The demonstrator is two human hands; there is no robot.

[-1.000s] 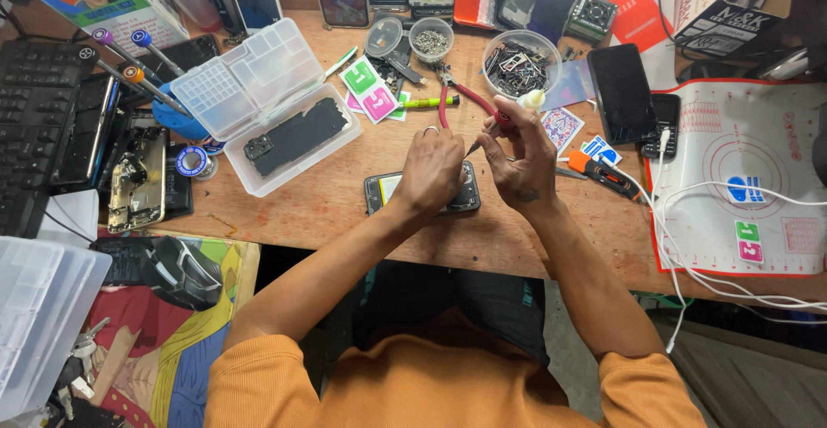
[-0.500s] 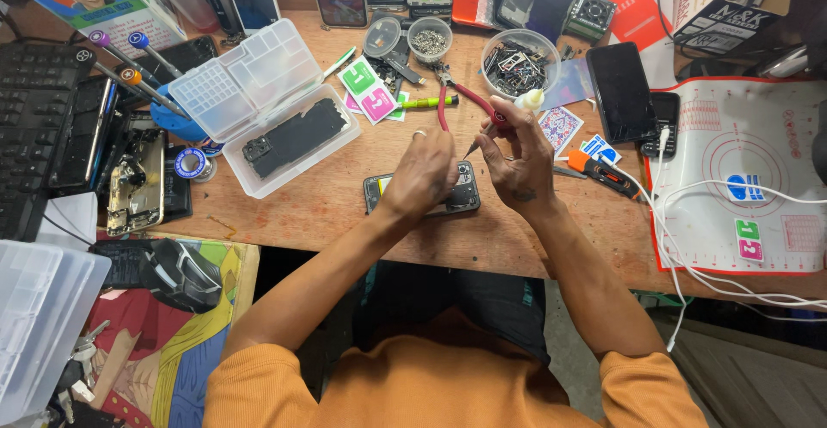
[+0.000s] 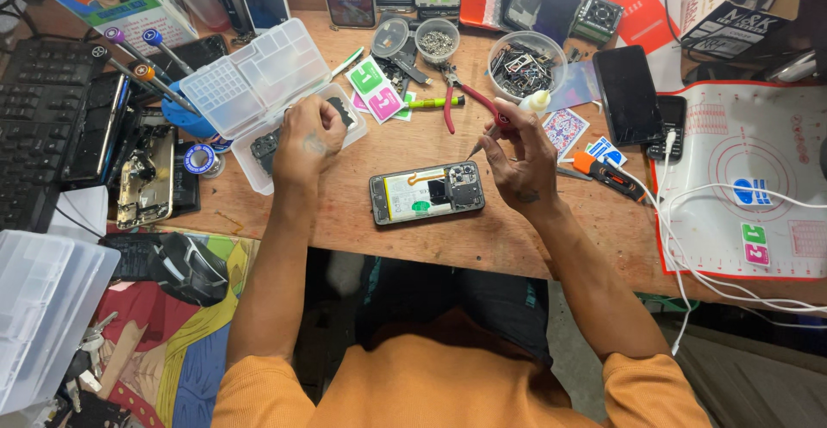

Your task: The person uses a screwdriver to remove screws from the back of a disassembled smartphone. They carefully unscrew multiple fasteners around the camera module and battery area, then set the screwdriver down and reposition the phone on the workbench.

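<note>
Phone [image 3: 427, 194], back off, lies flat on the desk [image 3: 448, 238] between my hands. My left hand [image 3: 307, 135] is curled over the clear tray [image 3: 250, 92]; whether it pinches anything I cannot tell. My right hand [image 3: 519, 159] grips a tool [image 3: 479, 145] just beside the phone.

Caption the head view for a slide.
Left hand reaches into a clear plastic box; right hand holds a screwdriver above an opened phone.

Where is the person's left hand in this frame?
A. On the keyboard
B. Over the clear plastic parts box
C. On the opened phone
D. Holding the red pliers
B: the left hand is over the clear parts box, apart from the opened phone, which lies on the desk between the hands; the right hand holds a thin tool.
</note>
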